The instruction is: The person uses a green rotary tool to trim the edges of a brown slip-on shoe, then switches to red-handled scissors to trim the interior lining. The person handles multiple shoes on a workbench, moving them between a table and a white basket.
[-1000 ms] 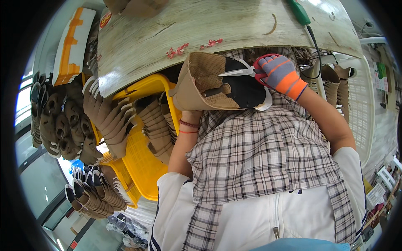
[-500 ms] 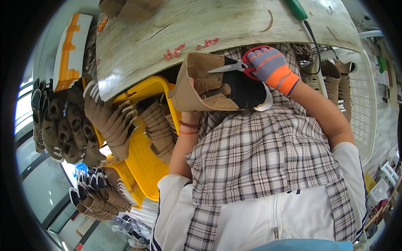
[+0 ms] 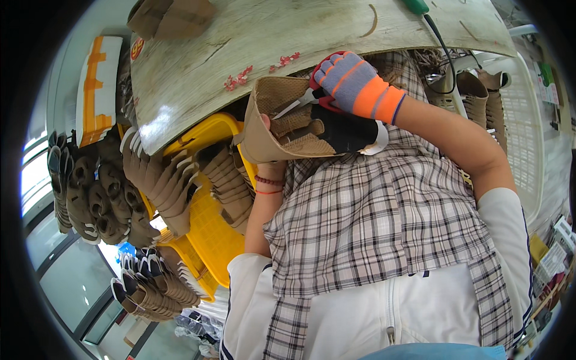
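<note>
My right hand point(image 3: 358, 84), in a grey and orange striped glove, is closed on the red handles of a pair of scissors point(image 3: 295, 105). Their metal blades reach into the opening of a tan shoe upper point(image 3: 264, 141) with a mesh lining and a black inner part. Whether the blades touch the lining, I cannot tell. My left hand point(image 3: 266, 122) grips the upper from below and behind. Only a fingertip shows at its rim, the other fingers being hidden by the upper. The upper is held over my lap, just off the table's near edge.
The worn table point(image 3: 198, 78) spans the top, bearing another tan piece point(image 3: 171, 18) and a green corded tool point(image 3: 415, 6). Yellow baskets point(image 3: 207, 234) with stacked uppers point(image 3: 159, 180) stand left. More uppers point(image 3: 472, 96) and a white crate point(image 3: 528, 144) are at right.
My right hand and the scissors have moved left, with the blades now deeper over the upper's opening. The upper has shifted slightly left, and more of a left fingertip shows.
</note>
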{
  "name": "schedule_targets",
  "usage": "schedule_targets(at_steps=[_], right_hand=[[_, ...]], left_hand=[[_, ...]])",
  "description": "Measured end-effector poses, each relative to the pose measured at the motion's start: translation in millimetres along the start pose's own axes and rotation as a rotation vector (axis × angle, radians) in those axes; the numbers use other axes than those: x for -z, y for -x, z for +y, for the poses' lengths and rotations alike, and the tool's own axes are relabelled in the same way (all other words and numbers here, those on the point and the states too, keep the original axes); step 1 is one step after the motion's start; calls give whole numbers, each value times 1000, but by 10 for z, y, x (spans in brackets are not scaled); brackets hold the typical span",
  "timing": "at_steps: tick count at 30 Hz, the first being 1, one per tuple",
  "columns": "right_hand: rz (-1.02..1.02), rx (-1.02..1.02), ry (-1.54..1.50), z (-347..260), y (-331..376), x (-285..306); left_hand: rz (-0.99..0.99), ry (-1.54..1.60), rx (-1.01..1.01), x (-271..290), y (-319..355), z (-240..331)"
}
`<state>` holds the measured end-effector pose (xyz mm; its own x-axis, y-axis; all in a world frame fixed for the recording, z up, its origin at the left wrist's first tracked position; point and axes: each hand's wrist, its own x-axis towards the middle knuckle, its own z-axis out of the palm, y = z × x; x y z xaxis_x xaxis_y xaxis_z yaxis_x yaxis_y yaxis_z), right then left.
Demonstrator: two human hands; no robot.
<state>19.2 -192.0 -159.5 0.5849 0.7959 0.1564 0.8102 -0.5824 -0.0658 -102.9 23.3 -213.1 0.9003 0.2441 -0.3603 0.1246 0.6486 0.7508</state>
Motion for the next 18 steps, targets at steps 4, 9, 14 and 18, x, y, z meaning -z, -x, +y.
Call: schedule_targets(at_steps=[4,9,14,18], right_hand=[[-65,-29,7,30,54,-56],[-42,-19,-99,108,126,-45],[54,36,-29,70,33,-4],[-27,-15,58,45,31,-57]], left_hand=[[3,-56,-24,-164,51,69],[-72,-5,14,-42,-22,39],[-83,-32,15,-82,-9,46],[-89,-49,9,-99,2,53]])
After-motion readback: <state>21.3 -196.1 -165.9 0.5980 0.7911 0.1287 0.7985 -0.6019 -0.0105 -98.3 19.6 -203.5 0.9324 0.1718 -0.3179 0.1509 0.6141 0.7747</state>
